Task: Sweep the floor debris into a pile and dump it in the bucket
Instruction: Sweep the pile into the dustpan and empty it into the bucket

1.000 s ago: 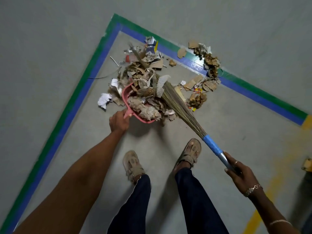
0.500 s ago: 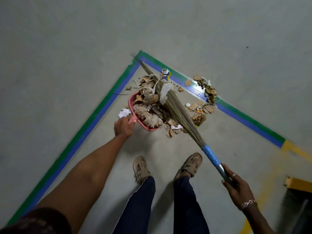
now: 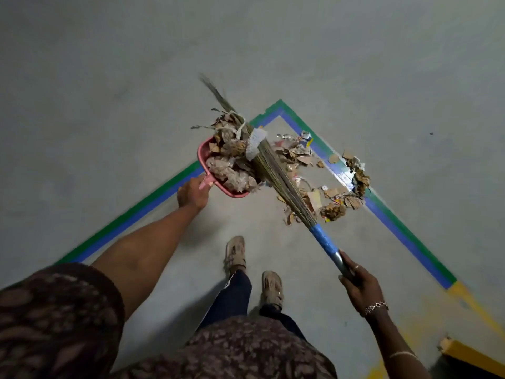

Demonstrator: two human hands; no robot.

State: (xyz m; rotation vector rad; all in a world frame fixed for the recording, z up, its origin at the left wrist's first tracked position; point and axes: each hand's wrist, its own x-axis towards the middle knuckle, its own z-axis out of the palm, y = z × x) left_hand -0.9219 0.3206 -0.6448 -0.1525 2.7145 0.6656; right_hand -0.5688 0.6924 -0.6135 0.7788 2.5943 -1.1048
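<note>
Grips pink dustpan [image 3: 203, 157] by its short handle with left hand [image 3: 192, 193], fingers curled tight round the handle. Holds the pan out forward and right of the fist, apparently raised off the floor [image 3: 109, 105], with its left rim over the left tape line. Carries a debris load [image 3: 232, 165] heaped above the rim: crumpled brown paper, cardboard bits and a pale strip, overhanging the pan's far lip.

Clamps broom [image 3: 276, 170] at the bare metal end of its handle with right hand [image 3: 360, 287], fingers wrapped round it just behind the blue wrap [image 3: 322, 239]. Slants the broom up and left from that fist. Lays the bristles across the right side of the load, tips poking past the pan's far edge, a white bubbly scrap sitting on the bristles there.

Loose debris [image 3: 297, 154] on the floor inside the tape corner [image 3: 278, 105], right of the broom. More of it along the right tape line, some lying on the blue and green tape itself, some just under the broom near the blue wrap.

Wide bare concrete left of the pan and beyond the corner. Also bare floor between the two arms, down to the sandals [image 3: 235, 251] planted close behind the pan. To the right, the tape line ending in a yellow line [image 3: 470, 296]. Yellow-edged object [image 3: 464, 351] at the lower right edge of view, well apart from the broom hand; cannot tell what it is.
</note>
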